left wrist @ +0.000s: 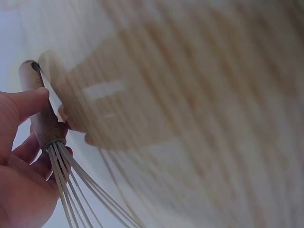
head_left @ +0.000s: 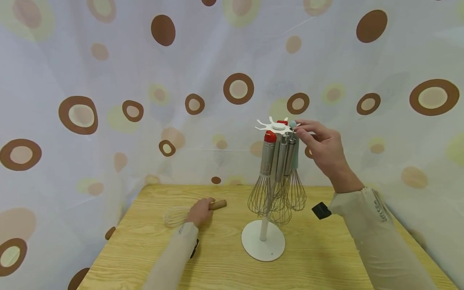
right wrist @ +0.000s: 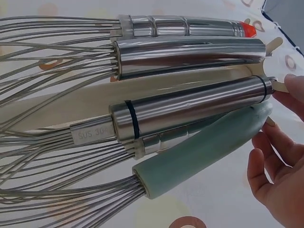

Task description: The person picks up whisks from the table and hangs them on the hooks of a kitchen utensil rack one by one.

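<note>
My left hand (head_left: 200,211) grips a balloon whisk (left wrist: 42,111) by its brown wooden handle, low over the table at left; its pale wires (head_left: 176,216) point left. At the top of a white rotating rack (head_left: 278,127), my right hand (head_left: 322,147) has its thumb and fingertips right at a prong. Just there hang a steel whisk with black bands (right wrist: 190,108) and a mint-handled whisk (right wrist: 204,151). I cannot tell whether the right fingers pinch the prong. Next to these hang a plain steel whisk (right wrist: 190,54) and a red-tipped steel whisk (head_left: 267,157).
The rack stands on a round white base (head_left: 263,251) on a wood-grain table (head_left: 217,270). Behind the table hangs a white curtain (head_left: 203,52) with brown and pale circles. Another red tip (head_left: 282,122) shows at the rack's back. A black tab (head_left: 321,210) hangs by the right cuff.
</note>
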The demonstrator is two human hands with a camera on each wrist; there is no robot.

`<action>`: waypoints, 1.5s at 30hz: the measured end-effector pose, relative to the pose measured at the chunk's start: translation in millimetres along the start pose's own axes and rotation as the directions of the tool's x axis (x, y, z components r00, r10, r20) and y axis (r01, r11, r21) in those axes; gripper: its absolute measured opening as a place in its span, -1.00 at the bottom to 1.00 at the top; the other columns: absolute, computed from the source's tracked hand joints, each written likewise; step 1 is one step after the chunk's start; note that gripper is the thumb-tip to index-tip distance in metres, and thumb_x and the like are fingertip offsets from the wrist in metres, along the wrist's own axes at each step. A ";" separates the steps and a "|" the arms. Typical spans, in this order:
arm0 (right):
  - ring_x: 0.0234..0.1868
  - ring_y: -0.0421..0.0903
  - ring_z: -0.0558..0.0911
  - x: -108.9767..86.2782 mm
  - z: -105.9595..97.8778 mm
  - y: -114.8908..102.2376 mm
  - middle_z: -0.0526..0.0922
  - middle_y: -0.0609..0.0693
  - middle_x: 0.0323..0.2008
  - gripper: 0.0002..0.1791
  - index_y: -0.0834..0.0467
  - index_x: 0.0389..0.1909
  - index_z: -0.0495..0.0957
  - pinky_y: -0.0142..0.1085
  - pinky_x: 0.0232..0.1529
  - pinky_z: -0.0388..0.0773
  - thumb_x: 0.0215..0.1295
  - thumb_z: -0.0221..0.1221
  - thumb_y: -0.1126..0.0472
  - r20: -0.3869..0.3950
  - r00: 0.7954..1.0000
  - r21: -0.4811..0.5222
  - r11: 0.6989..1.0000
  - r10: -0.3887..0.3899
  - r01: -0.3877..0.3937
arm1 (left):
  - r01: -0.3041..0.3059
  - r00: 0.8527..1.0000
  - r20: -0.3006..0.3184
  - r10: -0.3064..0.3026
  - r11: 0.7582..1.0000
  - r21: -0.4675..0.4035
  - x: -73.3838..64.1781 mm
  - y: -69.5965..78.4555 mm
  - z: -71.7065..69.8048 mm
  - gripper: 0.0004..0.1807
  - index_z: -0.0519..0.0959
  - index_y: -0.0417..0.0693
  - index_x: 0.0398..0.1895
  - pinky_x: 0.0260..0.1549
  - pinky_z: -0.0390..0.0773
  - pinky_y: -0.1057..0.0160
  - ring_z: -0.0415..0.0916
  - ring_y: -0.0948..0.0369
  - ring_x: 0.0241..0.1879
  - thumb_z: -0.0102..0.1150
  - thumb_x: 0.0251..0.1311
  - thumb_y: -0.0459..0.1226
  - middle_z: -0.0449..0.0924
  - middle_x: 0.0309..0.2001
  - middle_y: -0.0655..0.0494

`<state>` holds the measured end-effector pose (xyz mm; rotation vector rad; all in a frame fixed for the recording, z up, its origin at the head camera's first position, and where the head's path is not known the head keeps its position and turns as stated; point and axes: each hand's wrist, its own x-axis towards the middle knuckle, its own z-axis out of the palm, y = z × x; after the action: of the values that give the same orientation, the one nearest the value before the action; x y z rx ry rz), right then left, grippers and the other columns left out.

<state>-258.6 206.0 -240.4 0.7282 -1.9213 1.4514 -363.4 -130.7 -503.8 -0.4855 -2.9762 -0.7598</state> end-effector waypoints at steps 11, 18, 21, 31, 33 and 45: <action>-0.05 -0.27 0.56 -0.5 0.7 0.7 0.55 -0.15 0.05 -0.76 0.37 -0.07 0.57 -0.48 -0.16 0.42 0.37 0.07 0.31 0.022 1.000 -0.020 1.000 0.019 -0.018 | -0.046 0.999 -0.027 0.048 0.998 0.043 -1.2 -1.3 6.4 -0.66 0.54 -0.12 0.06 -0.13 0.52 0.02 0.52 -0.02 -0.08 0.19 0.19 -0.41 0.56 -0.07 -0.11; 0.15 -0.21 0.46 2.3 -2.2 1.4 0.56 -0.14 0.06 -0.76 0.34 -0.08 0.59 -0.46 0.06 0.38 0.39 0.07 0.28 0.020 0.999 -0.002 0.999 0.037 -0.037 | -0.088 0.990 -0.119 0.079 0.994 -0.069 2.6 13.7 -12.2 -0.64 0.50 -0.18 0.12 -0.15 0.52 0.02 0.53 -0.01 -0.13 0.14 0.24 -0.41 0.55 -0.09 -0.12; 0.14 -0.19 0.45 3.2 -2.9 3.2 0.56 -0.13 0.06 -0.76 0.31 -0.08 0.60 -0.45 0.04 0.38 0.39 0.07 0.27 0.016 0.999 0.026 0.999 0.044 -0.044 | -0.114 0.981 -0.171 0.093 0.986 -0.122 5.0 22.8 -21.1 -0.61 0.46 -0.20 0.16 -0.13 0.51 -0.01 0.52 -0.04 -0.10 0.13 0.26 -0.40 0.54 -0.03 -0.15; -0.02 -0.15 0.49 3.5 -2.5 14.2 0.57 -0.14 0.04 -0.79 0.33 -0.14 0.58 -0.38 -0.11 0.36 0.40 0.04 0.30 0.022 1.000 0.142 0.990 0.010 -0.013 | -0.223 0.953 -0.264 0.151 0.937 -0.269 9.1 63.9 -48.2 -0.61 0.40 -0.12 0.23 -0.17 0.51 0.04 0.51 0.02 -0.12 0.04 0.34 -0.33 0.51 -0.02 -0.10; 0.01 -0.16 0.49 3.9 -2.6 15.5 0.57 -0.15 0.04 -0.80 0.32 -0.16 0.58 -0.38 -0.10 0.35 0.41 0.03 0.29 0.027 1.000 0.144 0.989 0.007 -0.011 | -0.244 0.951 -0.262 0.161 0.915 -0.323 7.9 74.7 -56.3 -0.61 0.37 -0.12 0.25 -0.15 0.51 0.03 0.51 0.02 -0.10 0.00 0.37 -0.33 0.51 0.01 -0.12; 0.05 -0.17 0.47 9.2 -0.5 18.4 0.55 -0.16 0.06 -0.80 0.28 -0.20 0.54 -0.36 -0.07 0.35 0.43 0.00 0.24 0.053 0.999 0.127 0.992 0.006 -0.012 | -0.318 0.942 -0.284 0.182 0.757 -0.571 -0.2 127.3 -101.0 -0.56 0.28 -0.05 0.31 0.00 0.46 0.05 0.47 0.06 0.05 -0.04 0.40 -0.27 0.43 0.15 -0.11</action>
<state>-278.2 210.4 -245.0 0.8241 -1.8857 1.5870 -328.9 -72.5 -356.1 -0.7485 -2.3370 -1.6261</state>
